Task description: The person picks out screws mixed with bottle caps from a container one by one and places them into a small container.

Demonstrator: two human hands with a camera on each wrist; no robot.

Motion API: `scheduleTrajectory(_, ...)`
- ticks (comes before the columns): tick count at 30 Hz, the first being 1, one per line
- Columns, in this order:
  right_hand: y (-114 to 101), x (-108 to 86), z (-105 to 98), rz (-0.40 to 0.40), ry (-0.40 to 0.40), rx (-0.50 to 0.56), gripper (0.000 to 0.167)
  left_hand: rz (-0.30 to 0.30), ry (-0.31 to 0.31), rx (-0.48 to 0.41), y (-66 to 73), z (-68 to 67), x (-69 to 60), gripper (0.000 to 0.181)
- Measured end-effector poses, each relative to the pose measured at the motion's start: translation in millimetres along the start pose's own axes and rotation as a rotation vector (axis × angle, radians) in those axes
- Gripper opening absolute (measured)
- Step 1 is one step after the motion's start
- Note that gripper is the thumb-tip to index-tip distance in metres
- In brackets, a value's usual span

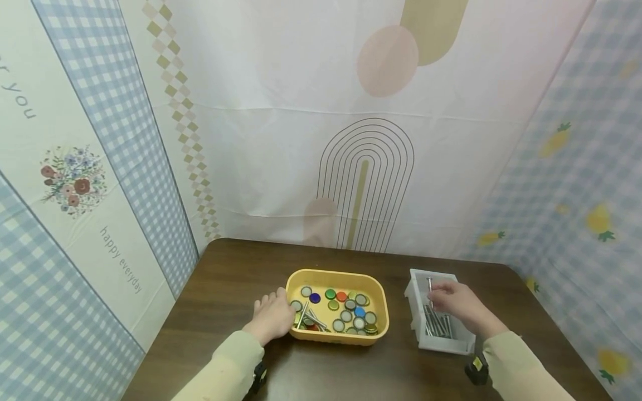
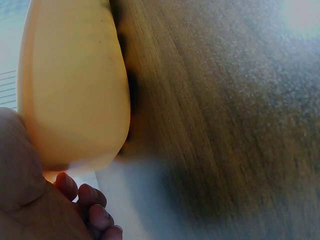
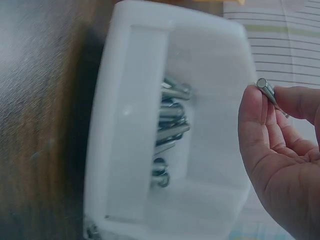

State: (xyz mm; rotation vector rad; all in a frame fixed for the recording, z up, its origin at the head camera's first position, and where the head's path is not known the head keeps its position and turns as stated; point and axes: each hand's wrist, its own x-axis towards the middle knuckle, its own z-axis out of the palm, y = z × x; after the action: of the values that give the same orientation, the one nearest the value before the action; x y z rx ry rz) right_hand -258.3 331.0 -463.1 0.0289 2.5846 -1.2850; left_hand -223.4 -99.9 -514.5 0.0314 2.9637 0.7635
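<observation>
At the left end of the yellow tray [image 1: 381,301], my left hand [image 1: 273,317] holds the rim. The tray's outer wall [image 2: 80,90] fills much of the left wrist view, with the bent fingertips [image 2: 90,195] beside its end; the thumb tip is hidden. Bottle caps [image 1: 359,323] of several colours and a few metal bolts [image 1: 316,320] lie in the tray. My right hand [image 1: 458,303] pinches one silver bolt [image 3: 265,88] between thumb and fingers, above the white bin [image 1: 443,346]. Several more bolts [image 3: 172,115] lie inside that bin.
Both containers stand on a dark brown wooden table [image 1: 230,267], the tray left of the bin. Behind the table hangs a white patterned cloth [image 1: 266,167], with blue checked cloth [image 1: 577,223] at the right side.
</observation>
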Motion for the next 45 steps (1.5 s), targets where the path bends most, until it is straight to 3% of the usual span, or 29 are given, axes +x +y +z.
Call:
scheduleTrajectory(26, 23, 3.1, 30, 0.053, 0.011, 0.003, 0.036, -0.005, -0.008, 0.011, 1.1, 1.1, 0.5, 0.024)
scheduleTrajectory(37, 22, -1.2, 29, 0.085, -0.011, -0.041, 0.040, -0.009, -0.001, 0.007, 0.5, 0.3, -0.4, 0.025)
scheduleTrajectory(45, 9, -3.8, 12, 0.036, 0.019, -0.043, 0.045, -0.004, -0.003, 0.000, 0.4, -1.0, -0.8, 0.024)
